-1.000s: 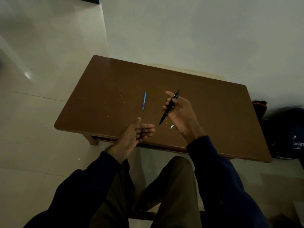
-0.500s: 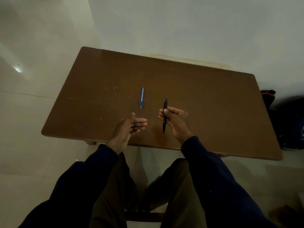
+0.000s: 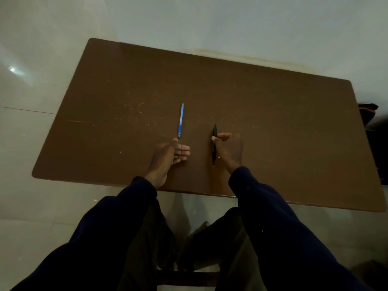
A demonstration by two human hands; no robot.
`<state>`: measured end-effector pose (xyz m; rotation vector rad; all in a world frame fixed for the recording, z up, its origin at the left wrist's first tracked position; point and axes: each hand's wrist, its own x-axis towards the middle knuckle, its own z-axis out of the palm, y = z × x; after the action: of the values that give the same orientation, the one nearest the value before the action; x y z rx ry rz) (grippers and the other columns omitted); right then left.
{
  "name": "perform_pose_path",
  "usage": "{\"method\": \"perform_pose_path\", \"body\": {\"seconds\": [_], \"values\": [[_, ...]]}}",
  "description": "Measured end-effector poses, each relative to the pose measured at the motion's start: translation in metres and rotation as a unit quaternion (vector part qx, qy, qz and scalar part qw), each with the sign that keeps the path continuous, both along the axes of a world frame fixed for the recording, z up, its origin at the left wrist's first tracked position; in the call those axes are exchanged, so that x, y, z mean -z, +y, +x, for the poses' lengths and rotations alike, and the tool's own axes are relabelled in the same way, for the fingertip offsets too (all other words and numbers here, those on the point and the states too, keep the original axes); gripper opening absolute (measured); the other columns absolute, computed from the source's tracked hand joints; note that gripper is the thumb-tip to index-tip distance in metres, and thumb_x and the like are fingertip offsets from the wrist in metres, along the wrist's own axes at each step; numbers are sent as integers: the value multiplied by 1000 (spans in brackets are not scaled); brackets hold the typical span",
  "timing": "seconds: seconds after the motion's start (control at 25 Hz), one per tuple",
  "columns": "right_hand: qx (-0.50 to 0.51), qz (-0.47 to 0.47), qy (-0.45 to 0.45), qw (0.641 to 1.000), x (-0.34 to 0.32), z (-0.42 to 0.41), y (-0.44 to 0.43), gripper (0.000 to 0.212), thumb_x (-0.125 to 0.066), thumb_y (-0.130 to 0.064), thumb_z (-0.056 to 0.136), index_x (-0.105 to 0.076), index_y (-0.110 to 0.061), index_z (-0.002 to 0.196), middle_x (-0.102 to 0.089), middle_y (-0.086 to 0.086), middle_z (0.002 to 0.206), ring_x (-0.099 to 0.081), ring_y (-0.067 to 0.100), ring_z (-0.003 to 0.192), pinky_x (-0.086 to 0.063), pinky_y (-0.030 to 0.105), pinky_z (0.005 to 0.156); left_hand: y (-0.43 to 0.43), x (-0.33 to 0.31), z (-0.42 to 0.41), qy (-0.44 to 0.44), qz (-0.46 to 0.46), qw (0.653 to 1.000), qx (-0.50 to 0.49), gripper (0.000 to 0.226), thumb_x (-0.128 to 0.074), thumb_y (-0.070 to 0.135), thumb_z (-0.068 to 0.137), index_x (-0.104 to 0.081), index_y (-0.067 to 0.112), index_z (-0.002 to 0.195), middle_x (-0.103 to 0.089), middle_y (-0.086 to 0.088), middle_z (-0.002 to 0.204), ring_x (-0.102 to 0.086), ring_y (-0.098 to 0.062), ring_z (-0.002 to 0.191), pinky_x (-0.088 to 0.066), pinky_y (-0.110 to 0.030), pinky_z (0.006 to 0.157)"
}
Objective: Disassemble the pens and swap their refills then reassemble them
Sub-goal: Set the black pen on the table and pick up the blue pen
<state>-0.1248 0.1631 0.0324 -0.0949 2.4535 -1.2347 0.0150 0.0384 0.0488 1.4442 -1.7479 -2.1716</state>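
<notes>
Right hand (image 3: 227,149) grips the black pen (image 3: 214,143) mid-table; left hand (image 3: 168,153) lies relaxed, empty, below the blue pen (image 3: 181,120); brown table (image 3: 273,122) wide around them.

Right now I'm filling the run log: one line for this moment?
right hand grips black pen | left hand open, empty | blue pen on table

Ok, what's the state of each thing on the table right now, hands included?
blue pen: in one piece, lying flat on the table, not held.
black pen: in one piece, not yet taken apart, gripped near its middle.
right hand: fingers curled round the black pen.
left hand: relaxed, holds nothing, thumb tip close to the blue pen's near end.
</notes>
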Motion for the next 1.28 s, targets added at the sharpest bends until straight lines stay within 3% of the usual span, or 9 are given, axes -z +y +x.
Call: {"method": "perform_pose_path", "body": {"seconds": [0.16,0.4,0.56,0.64,0.76,0.92,1.04,1.2,1.28], "values": [[-22,53,46,997,8,-3,-2,32,-72,-16,94,-63,-25,65,-66,-3,64,-65,9,60,-54,28,57,-2,9,-10,6,-25,1000,3,48,-39,38,109,-77,11,101,-79,-5,96,-73,-24,98,-54,-31,88],[-29,79,71,994,8,-4,-6,33,-71,-19,94,-58,-30,66,-70,1,71,-70,16,67,-61,37,66,-10,20,-14,0,-27,1000,-5,45,-41,39,108,-77,13,101,-79,-3,96,-73,-22,97,-54,-28,83],[-23,78,78,994,7,-2,-7,37,-72,-21,94,-53,-33,65,-64,-6,67,-64,7,61,-55,27,58,-15,24,-11,0,-30,999,-11,41,-43,37,107,-76,14,99,-79,-3,96,-73,-20,93,-53,-26,80],[-29,81,77,993,6,-2,-7,36,-72,-22,95,-52,-35,67,-63,-8,70,-65,9,67,-57,31,64,-17,24,-9,6,-30,999,-16,39,-45,36,107,-76,14,100,-78,-4,96,-72,-19,92,-53,-26,80],[-38,70,74,994,7,-1,-4,31,-70,-21,96,-54,-33,73,-64,-6,74,-68,14,73,-60,35,71,-20,25,-6,10,-26,999,-20,37,-48,35,106,-76,11,102,-78,-6,98,-71,-18,92,-53,-27,82],[-18,40,80,996,5,2,3,18,-68,-18,97,-64,-27,81,-64,-11,77,-63,3,69,-56,26,65,-26,23,-7,-1,-23,999,-29,31,-55,34,103,-77,13,101,-79,-4,95,-71,-14,87,-53,-25,79],[-12,-5,62,998,5,2,16,8,-70,-16,94,-71,-24,91,-71,-5,86,-69,10,78,-57,22,66,-30,22,-12,10,-34,998,-50,18,-66,28,96,-77,15,101,-79,-1,93,-72,-10,82,-55,-23,77],[-23,-57,35,997,0,7,21,15,-71,-14,94,-70,-27,87,-73,-3,86,-71,11,75,-55,13,59,-32,18,-30,14,-93,993,-71,5,-71,15,92,-76,15,93,-77,-3,91,-72,-13,83,-54,-21,71],[-38,-60,35,997,-3,7,20,16,-71,-14,95,-69,-28,87,-73,-2,87,-71,9,74,-56,14,60,-32,17,-33,15,-101,992,-70,9,-71,12,91,-74,19,87,-77,-3,90,-71,-13,81,-55,-19,68]]}}
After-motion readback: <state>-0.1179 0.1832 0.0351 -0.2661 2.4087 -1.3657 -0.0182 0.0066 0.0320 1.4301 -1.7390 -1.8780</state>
